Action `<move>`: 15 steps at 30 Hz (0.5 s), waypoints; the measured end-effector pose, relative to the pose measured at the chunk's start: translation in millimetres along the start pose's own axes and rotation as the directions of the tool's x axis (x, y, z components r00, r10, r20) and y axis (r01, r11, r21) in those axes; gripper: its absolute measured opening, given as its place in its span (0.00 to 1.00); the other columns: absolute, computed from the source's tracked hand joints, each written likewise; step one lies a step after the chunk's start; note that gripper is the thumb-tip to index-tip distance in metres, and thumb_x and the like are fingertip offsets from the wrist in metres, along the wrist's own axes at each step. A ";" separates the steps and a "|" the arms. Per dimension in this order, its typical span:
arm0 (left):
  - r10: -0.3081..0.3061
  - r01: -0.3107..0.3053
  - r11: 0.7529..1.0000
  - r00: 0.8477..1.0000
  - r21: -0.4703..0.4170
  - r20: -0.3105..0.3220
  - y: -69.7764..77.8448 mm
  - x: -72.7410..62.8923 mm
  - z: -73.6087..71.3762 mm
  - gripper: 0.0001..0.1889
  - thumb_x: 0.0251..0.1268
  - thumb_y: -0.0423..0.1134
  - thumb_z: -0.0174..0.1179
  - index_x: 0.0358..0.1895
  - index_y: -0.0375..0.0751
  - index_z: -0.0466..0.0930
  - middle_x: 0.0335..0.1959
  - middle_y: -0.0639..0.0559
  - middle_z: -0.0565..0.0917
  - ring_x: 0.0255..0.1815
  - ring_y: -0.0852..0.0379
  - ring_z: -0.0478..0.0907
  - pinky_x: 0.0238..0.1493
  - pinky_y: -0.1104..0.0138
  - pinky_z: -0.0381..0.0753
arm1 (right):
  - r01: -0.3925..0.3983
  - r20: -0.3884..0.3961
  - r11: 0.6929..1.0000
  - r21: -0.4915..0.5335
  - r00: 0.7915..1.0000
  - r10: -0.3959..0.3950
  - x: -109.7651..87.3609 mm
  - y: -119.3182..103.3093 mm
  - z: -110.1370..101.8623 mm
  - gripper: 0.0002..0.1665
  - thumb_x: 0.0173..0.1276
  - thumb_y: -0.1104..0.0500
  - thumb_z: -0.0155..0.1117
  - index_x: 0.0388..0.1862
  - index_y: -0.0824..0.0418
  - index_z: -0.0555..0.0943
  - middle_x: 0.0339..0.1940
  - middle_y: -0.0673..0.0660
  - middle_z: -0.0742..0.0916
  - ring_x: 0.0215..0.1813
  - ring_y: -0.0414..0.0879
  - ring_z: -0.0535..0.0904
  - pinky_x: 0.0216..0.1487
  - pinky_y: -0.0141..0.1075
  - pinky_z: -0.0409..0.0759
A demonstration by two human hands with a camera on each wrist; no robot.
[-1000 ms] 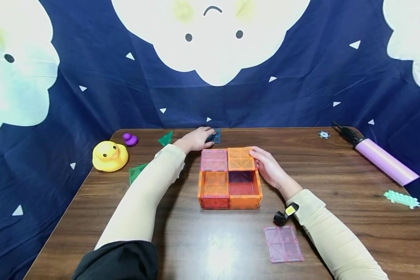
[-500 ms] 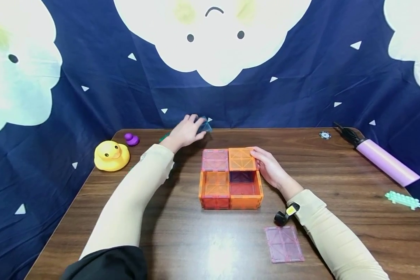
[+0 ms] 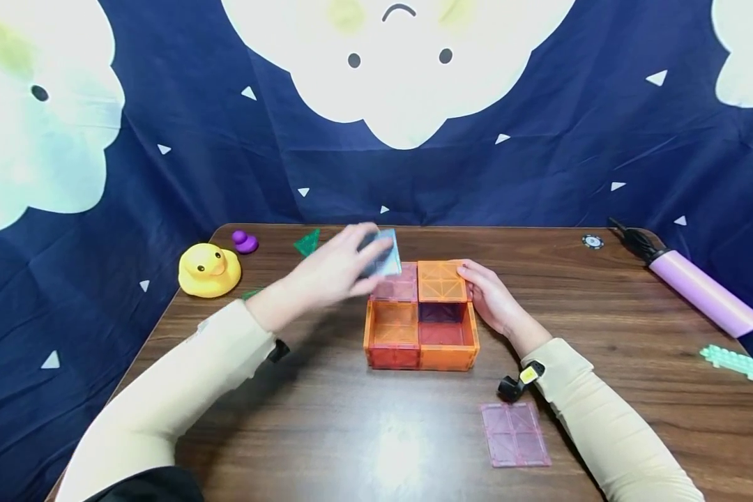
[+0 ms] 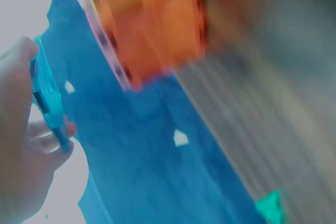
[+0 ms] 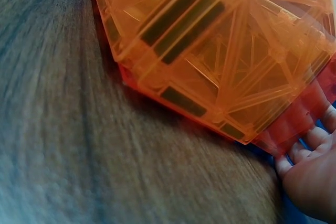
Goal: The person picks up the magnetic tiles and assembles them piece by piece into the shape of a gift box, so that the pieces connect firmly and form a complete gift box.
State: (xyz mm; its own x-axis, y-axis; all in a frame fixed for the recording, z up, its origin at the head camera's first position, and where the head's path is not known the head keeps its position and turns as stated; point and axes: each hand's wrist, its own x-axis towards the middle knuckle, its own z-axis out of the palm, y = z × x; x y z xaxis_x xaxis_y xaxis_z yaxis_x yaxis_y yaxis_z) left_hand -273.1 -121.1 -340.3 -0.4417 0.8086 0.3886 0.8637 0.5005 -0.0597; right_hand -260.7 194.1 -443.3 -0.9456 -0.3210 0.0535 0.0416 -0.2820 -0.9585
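Note:
My left hand point(image 3: 323, 275), blurred in the head view, pinches a clear blue square magnetic tile point(image 3: 389, 259); the left wrist view shows the tile point(image 4: 48, 90) between thumb and fingers. It is raised over the back left part of a box point(image 3: 448, 360) built of orange, red and pink magnetic tiles. A pink tile point(image 3: 397, 284) and an orange tile point(image 3: 442, 281) cover its back two compartments, while the front two are uncovered on top. At the back right corner my right hand point(image 3: 496, 301) grips the box, thumb on the orange tile's edge and fingers against the red side.
A loose pink tile point(image 3: 516, 435) lies front right. Green tiles point(image 3: 307, 242), a yellow duck point(image 3: 210, 270) and a purple duck point(image 3: 245, 242) sit left. To the right are a poker chip point(image 3: 592, 241), a lilac cylinder point(image 3: 705, 293) and a mint toy point(image 3: 733, 362).
My left hand has lifted the blue tile from the table's back edge, swung left, then come nearer, over the box. The right hand keeps its grip. The head view has shifted slightly.

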 end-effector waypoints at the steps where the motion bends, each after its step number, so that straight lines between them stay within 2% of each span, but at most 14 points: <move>1: 0.031 -0.031 0.999 0.999 -0.014 -0.005 9.5 -3.7 0.1 0.29 0.72 0.49 0.59 0.69 0.36 0.71 0.62 0.30 0.71 0.61 0.35 0.72 0.65 0.48 0.72 | -0.001 -0.002 1.000 0.001 1.000 0.001 -0.3 -0.8 0.7 0.10 0.82 0.59 0.49 0.49 0.58 0.78 0.37 0.49 0.85 0.36 0.39 0.76 0.37 0.29 0.73; 3: 0.090 -0.091 0.995 0.996 -0.046 -0.029 26.1 -11.0 2.6 0.28 0.71 0.48 0.60 0.67 0.35 0.72 0.62 0.30 0.72 0.60 0.37 0.73 0.64 0.49 0.73 | -0.005 -0.006 1.000 0.007 1.000 0.005 -0.4 -1.2 0.9 0.10 0.82 0.59 0.49 0.49 0.57 0.78 0.38 0.49 0.85 0.37 0.39 0.77 0.39 0.29 0.75; 7: 0.150 -0.155 0.985 0.987 -0.081 -0.063 48.1 -23.9 14.7 0.27 0.70 0.49 0.61 0.65 0.35 0.73 0.62 0.33 0.74 0.61 0.40 0.73 0.66 0.51 0.72 | -0.009 -0.012 1.000 0.019 1.000 0.009 0.2 -1.9 1.1 0.10 0.82 0.60 0.47 0.48 0.57 0.78 0.37 0.49 0.85 0.37 0.38 0.77 0.39 0.29 0.75; 11: 0.169 -0.174 0.982 0.984 -0.079 -0.063 58.0 -29.6 26.9 0.27 0.67 0.49 0.64 0.64 0.36 0.75 0.60 0.36 0.74 0.60 0.43 0.73 0.65 0.54 0.72 | -0.007 -0.016 1.000 0.021 1.000 0.007 1.0 -1.4 -0.3 0.10 0.82 0.60 0.47 0.48 0.57 0.78 0.36 0.49 0.84 0.35 0.39 0.75 0.37 0.28 0.73; 15: 0.168 -0.172 0.981 0.985 -0.093 -0.049 62.1 -31.0 32.6 0.28 0.65 0.48 0.66 0.64 0.37 0.75 0.60 0.37 0.74 0.59 0.44 0.72 0.63 0.55 0.73 | -0.009 -0.017 1.000 0.016 1.000 0.010 1.5 0.0 -1.1 0.10 0.82 0.60 0.47 0.49 0.57 0.78 0.35 0.49 0.84 0.34 0.39 0.75 0.36 0.29 0.72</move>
State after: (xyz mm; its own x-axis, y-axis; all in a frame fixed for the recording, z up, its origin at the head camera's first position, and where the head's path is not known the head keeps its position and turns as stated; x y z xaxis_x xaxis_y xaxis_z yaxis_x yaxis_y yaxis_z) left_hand -213.7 -105.0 -386.0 -0.2783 0.8649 0.4176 0.9454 0.3234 -0.0397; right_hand -262.5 194.6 -443.5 -0.9505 -0.3081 0.0394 0.0555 -0.2933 -0.9544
